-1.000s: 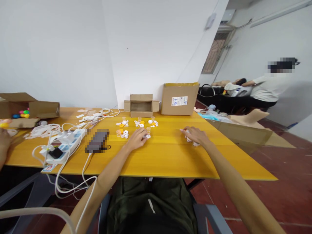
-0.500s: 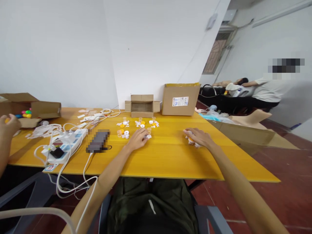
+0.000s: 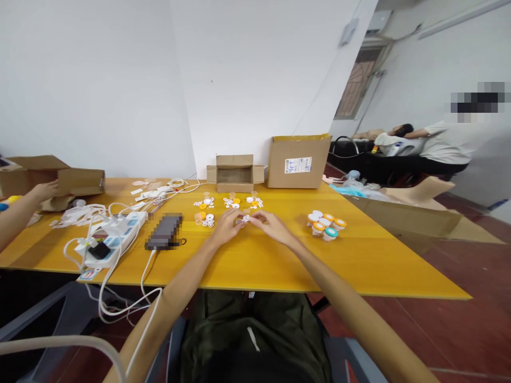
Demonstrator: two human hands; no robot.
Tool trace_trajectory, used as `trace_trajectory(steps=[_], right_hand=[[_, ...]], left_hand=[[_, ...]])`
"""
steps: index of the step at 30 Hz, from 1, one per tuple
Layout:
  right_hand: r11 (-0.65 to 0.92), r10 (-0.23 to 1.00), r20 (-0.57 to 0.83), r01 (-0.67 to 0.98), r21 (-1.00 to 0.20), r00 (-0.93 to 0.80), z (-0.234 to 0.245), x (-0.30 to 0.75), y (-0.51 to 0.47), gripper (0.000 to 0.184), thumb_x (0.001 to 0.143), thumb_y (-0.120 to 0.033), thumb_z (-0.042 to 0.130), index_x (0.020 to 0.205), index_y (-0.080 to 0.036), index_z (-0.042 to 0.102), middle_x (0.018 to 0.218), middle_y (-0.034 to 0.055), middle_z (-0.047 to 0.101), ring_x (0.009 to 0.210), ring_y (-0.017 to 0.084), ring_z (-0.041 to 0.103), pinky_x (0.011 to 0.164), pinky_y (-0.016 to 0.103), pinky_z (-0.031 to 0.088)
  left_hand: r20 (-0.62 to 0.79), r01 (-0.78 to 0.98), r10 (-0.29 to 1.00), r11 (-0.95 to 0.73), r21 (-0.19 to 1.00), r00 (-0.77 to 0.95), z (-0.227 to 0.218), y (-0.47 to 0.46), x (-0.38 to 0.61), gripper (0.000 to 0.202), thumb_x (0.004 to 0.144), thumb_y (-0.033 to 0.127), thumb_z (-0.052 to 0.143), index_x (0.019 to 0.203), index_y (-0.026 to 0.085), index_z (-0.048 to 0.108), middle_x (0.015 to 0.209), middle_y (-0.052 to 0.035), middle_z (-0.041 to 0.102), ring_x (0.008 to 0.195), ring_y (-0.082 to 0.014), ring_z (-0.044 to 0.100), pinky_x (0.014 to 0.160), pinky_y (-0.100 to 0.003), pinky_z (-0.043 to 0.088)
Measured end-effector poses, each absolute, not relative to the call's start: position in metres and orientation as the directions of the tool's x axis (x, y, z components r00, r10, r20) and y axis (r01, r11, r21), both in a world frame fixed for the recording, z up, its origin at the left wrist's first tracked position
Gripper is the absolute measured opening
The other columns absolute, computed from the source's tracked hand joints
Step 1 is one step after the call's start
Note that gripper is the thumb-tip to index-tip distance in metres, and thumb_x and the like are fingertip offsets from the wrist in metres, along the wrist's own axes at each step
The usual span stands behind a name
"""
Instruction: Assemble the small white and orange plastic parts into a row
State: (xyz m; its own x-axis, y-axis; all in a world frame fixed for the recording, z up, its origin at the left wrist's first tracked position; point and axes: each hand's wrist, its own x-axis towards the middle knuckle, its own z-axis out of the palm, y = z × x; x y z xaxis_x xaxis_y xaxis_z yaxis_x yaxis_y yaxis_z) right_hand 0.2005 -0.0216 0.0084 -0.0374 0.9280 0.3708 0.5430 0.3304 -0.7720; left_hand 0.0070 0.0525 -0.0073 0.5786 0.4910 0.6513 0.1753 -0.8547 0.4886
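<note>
My left hand [image 3: 228, 227] and my right hand [image 3: 273, 227] meet over the middle of the table, fingers curled in. Both pinch a small white plastic part with holes [image 3: 246, 218] between their fingertips. A clear cup [image 3: 247, 211] shows just behind the fingers, partly hidden. Beyond them lie small heaps of white perforated pieces [image 3: 198, 204], orange rings [image 3: 237, 201], white discs [image 3: 236, 206] and clear cups [image 3: 254, 195]. To the right of my right hand stands a cluster of clear cups topped with orange lids [image 3: 318, 226], white lids and a teal lid [image 3: 331, 232].
At the back stand an open cardboard box [image 3: 235, 186] and a larger closed carton [image 3: 297, 175]. Left are a phone [image 3: 165, 231], a power strip [image 3: 120, 239] and white cables. A co-worker's hand [image 3: 44, 192] reaches into another box [image 3: 82, 181] at far left.
My right hand has left the cluster of lidded cups and come left to my left hand, uncovering the cluster. At far left, the co-worker's hand has moved right into the box.
</note>
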Motion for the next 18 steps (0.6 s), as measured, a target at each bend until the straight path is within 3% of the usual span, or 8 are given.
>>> trace_trajectory(steps=[3,6,10,18], right_hand=[[0.324,0.94,0.341,0.261,-0.91,0.023,-0.007,0.174,-0.006,0.039,0.077,-0.06,0.07,0.08,-0.022,0.065,0.083,0.0056,0.075,0.078,0.022,0.069,0.074,0.036,0.056],[0.307,0.936,0.323,0.123,-0.944,0.14,-0.018,0.17,-0.002,0.041,0.07,-0.061,0.074,0.074,-0.022,0.061,0.074,0.0025,0.07,0.072,0.02,0.065,0.067,0.032,0.053],[0.316,0.92,0.332,0.107,-0.943,0.21,-0.024,0.178,-0.004,0.04,0.069,-0.061,0.074,0.07,-0.023,0.06,0.068,0.0009,0.067,0.068,0.019,0.063,0.063,0.03,0.051],[0.354,0.87,0.415,0.249,-0.901,0.265,-0.031,0.188,-0.001,0.037,0.071,-0.059,0.072,0.07,-0.023,0.063,0.069,0.0023,0.069,0.066,0.02,0.064,0.067,0.033,0.054]], left_hand=[[0.654,0.169,0.521,-0.835,0.524,0.548,-0.007,0.051,0.008,0.01,0.088,0.017,0.064,0.096,0.022,0.067,0.093,-0.0032,0.07,0.092,-0.0203,0.064,0.088,-0.033,0.052],[0.646,0.168,0.536,-0.823,0.542,0.543,-0.006,0.049,0.009,0.01,0.086,0.016,0.065,0.094,0.022,0.067,0.091,-0.002,0.069,0.09,-0.0192,0.064,0.086,-0.032,0.052],[0.634,0.163,0.526,-0.826,0.54,0.566,-0.005,0.048,0.011,0.007,0.086,0.018,0.065,0.091,0.022,0.066,0.09,-0.002,0.069,0.088,-0.019,0.064,0.085,-0.032,0.052],[0.594,0.269,0.546,-0.828,0.492,0.591,-0.005,0.05,0.009,0.008,0.086,0.019,0.065,0.094,0.023,0.066,0.097,-0.0043,0.069,0.097,-0.0223,0.064,0.091,-0.036,0.052]])
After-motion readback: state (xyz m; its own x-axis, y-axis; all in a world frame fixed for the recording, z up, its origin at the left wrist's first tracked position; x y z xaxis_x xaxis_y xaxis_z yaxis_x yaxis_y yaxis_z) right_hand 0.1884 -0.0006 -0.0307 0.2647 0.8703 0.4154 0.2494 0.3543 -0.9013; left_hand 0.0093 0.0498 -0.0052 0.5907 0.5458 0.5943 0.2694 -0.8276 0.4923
